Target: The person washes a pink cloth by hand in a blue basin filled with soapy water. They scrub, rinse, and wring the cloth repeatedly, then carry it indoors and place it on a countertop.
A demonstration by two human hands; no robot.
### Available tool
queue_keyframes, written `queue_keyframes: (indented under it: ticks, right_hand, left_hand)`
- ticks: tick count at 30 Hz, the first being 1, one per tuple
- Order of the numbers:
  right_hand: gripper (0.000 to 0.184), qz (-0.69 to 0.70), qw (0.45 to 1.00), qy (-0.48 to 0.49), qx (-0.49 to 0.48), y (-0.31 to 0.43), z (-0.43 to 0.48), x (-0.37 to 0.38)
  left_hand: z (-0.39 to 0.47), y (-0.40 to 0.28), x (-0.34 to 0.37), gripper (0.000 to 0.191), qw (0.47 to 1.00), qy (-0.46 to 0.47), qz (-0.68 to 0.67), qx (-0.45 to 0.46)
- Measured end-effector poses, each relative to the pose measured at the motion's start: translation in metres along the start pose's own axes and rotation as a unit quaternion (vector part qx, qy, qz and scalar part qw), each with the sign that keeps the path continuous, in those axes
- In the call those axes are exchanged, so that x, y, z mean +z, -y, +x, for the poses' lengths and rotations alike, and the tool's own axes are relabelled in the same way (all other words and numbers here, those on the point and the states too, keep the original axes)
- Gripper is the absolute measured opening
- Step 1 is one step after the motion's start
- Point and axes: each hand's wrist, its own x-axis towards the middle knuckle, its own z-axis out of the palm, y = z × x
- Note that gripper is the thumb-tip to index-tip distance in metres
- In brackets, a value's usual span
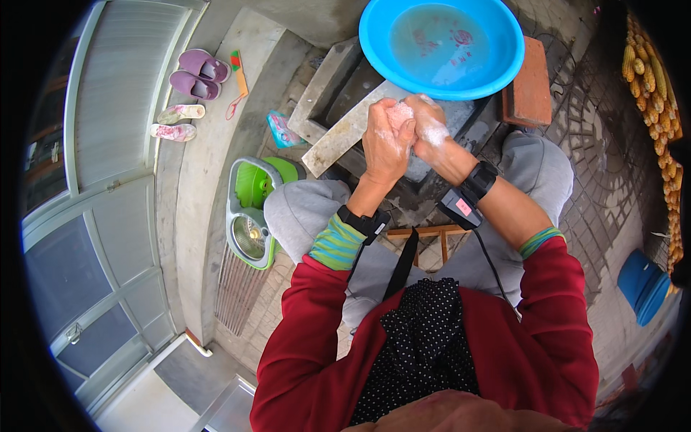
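Observation:
My left hand (386, 140) and my right hand (432, 127) are pressed together in front of me, both with white lather on them. Between them is a small pink, soapy thing (399, 114), mostly hidden by the fingers; its exact kind cannot be told. Just beyond my hands stands a blue plastic basin (372, 59) holding cloudy water, with red printing on its bottom. Beneath my hands a pale stone slab (345, 129) lies slanted across a concrete trough (318, 97).
Red bricks (532, 81) stand right of the basin. Left are a turquoise packet (283, 129), a green-and-grey spin-mop bucket (251, 210), and a step with purple slippers (200, 75), insoles (181, 114) and a wooden-handled brush (239, 73). Corn cobs (653, 81) and a blue bucket (642, 286) are right.

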Motion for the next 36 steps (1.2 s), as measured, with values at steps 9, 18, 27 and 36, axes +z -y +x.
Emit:
queue_keyframes:
  ticks: [9, 18, 27, 36]
  right_hand:
    - [0.013, -0.138, 0.946, 0.072, -0.284, -0.014, 0.002, 0.012]
    - [0.014, -0.338, 0.855, 0.155, -0.361, -0.013, -0.006, 0.009]
    - [0.015, -0.385, 0.799, 0.205, -0.414, -0.009, -0.012, 0.009]
    - [0.016, -0.399, 0.791, 0.231, -0.403, -0.009, -0.012, 0.008]
  left_hand:
    - [0.004, 0.014, 0.013, 0.052, 0.960, -0.055, -0.225, -0.157]
    - [-0.010, 0.007, 0.008, 0.052, 0.752, -0.072, -0.497, -0.427]
    - [-0.021, 0.024, -0.001, 0.063, 0.691, -0.006, -0.555, -0.463]
    - [-0.018, 0.007, -0.010, 0.058, 0.659, -0.010, -0.562, -0.499]
